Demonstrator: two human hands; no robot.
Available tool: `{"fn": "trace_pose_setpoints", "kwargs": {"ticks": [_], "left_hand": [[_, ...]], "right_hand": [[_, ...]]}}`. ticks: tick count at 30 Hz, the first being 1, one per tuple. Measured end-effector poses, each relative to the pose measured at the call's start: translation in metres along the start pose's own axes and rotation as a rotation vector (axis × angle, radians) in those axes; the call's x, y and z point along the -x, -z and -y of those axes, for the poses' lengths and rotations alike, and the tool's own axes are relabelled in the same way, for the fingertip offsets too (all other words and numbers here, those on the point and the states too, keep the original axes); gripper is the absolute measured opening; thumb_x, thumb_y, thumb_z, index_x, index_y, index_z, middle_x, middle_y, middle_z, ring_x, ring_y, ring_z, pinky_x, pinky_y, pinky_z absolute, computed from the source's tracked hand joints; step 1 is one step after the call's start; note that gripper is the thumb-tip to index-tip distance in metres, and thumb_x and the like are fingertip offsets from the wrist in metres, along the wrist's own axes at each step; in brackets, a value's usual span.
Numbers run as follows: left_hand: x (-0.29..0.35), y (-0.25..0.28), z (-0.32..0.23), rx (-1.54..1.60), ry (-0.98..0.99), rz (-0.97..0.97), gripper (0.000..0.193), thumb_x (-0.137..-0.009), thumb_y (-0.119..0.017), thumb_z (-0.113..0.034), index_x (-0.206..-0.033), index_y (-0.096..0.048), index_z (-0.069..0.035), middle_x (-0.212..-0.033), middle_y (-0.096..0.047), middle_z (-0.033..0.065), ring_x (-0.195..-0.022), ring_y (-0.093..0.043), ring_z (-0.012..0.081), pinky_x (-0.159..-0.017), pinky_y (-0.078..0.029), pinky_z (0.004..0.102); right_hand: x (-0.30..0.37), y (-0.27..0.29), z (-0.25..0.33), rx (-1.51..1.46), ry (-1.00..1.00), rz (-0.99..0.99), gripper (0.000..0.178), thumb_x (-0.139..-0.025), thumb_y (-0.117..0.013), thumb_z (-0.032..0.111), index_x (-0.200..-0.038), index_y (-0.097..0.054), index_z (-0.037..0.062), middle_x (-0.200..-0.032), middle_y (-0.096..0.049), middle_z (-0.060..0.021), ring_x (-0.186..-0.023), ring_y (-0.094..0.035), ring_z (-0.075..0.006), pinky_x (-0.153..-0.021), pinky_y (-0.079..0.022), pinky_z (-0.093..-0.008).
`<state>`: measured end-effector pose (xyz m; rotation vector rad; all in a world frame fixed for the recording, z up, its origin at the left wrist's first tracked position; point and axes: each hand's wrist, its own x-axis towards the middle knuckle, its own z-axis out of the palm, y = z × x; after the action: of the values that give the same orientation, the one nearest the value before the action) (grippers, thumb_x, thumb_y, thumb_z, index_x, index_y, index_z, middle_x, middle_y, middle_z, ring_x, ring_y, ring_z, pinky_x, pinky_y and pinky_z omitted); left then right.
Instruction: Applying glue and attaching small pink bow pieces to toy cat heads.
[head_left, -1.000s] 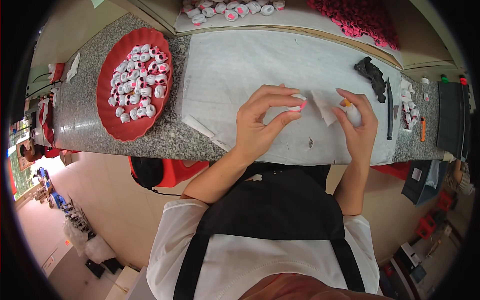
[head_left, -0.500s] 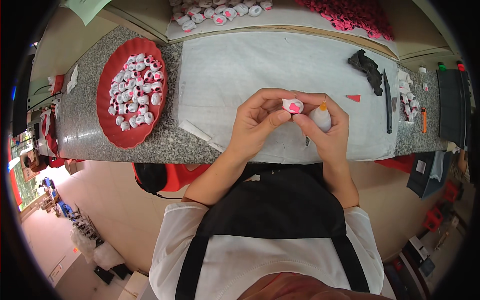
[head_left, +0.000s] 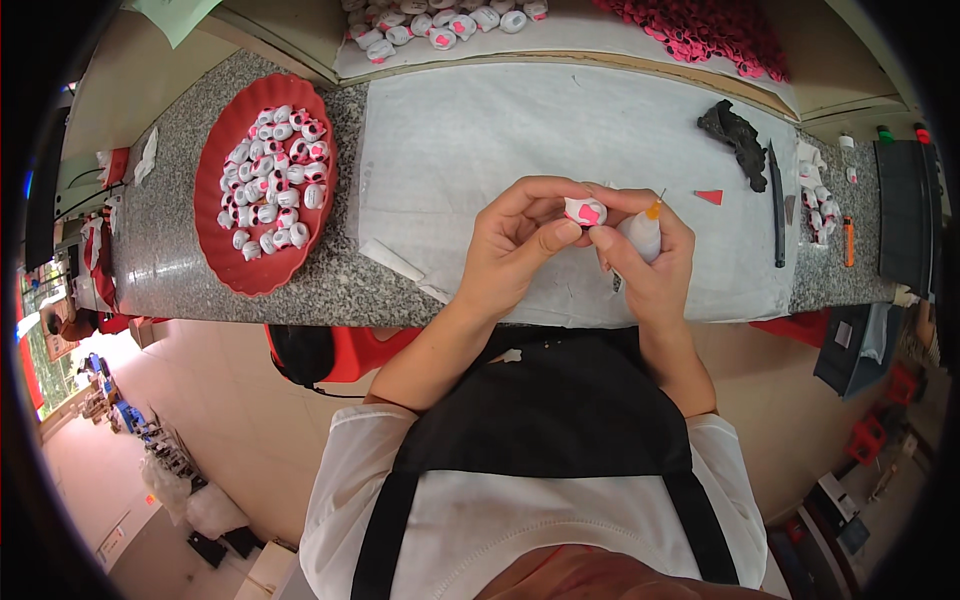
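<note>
My left hand (head_left: 520, 245) pinches a small white piece with a pink patch (head_left: 582, 211) between thumb and fingers, just above the white sheet (head_left: 480, 140) on the granite counter (head_left: 170, 240). My right hand (head_left: 650, 265) touches the same piece with its fingertips and grips a small white glue bottle with an orange nozzle (head_left: 645, 230), nozzle pointing up and right. Both hands meet over the near edge of the sheet.
A red tray (head_left: 215, 160) full of several white-and-pink pieces sits at the left. More such pieces (head_left: 440, 20) and a heap of pink bits (head_left: 700, 25) lie at the back. A black tool (head_left: 735, 135), a dark knife (head_left: 777, 205), a small red triangle (head_left: 709, 196) lie right.
My hands have come together: the left brought the white-and-pink piece to the right hand, which still holds the glue bottle. The red triangle now lies bare on the sheet.
</note>
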<state>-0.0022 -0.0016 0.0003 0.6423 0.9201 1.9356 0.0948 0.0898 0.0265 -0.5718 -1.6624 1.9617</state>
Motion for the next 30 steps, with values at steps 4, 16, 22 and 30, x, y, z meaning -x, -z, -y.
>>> {"fn": "trace_pose_setpoints", "kwargs": {"ticks": [4,16,22,30], "left_hand": [[0.000,-0.002,-0.002,0.006,0.003,0.008,0.023,-0.076,-0.052,-0.006,-0.098,-0.047,-0.001,-0.100,-0.051,0.0110,-0.091,-0.049,0.0148,-0.073,-0.043,0.0263],[0.001,-0.002,0.005,-0.224,-0.145,-0.024,0.024,-0.071,-0.055,0.003,-0.095,-0.049,0.001,-0.095,-0.052,0.0089,-0.091,-0.049,0.0153,-0.083,-0.037,0.0292],[0.003,-0.003,0.001,-0.328,-0.188,-0.095,0.023,-0.070,-0.054,0.004,-0.093,-0.051,0.001,-0.092,-0.053,0.0072,-0.086,-0.049,0.0126,-0.077,-0.038,0.0254],[-0.002,0.000,0.002,-0.179,-0.125,-0.098,0.023,-0.070,-0.054,0.005,-0.093,-0.049,0.002,-0.090,-0.053,0.0074,-0.084,-0.049,0.0117,-0.074,-0.038,0.0238]], "right_hand": [[0.000,0.000,-0.003,-0.066,-0.002,-0.007,0.024,-0.070,-0.054,-0.002,-0.093,-0.055,-0.0011,-0.072,-0.054,-0.0027,-0.064,-0.050,-0.0068,-0.058,-0.041,-0.0185],[0.000,0.011,-0.003,0.034,0.033,0.134,0.033,-0.069,-0.053,0.000,-0.102,-0.050,-0.0028,-0.069,-0.051,-0.0036,-0.050,-0.042,-0.0056,-0.043,-0.033,-0.0171],[-0.001,0.015,0.000,0.056,0.031,0.014,0.035,-0.071,-0.051,0.004,-0.105,-0.047,-0.0035,-0.070,-0.050,-0.0058,-0.049,-0.041,-0.0059,-0.043,-0.033,-0.0174],[-0.008,0.042,-0.017,-0.003,-0.040,-0.202,0.028,-0.074,-0.050,0.006,-0.100,-0.048,-0.0033,-0.069,-0.048,-0.0051,-0.049,-0.039,-0.0065,-0.043,-0.032,-0.0190]]}}
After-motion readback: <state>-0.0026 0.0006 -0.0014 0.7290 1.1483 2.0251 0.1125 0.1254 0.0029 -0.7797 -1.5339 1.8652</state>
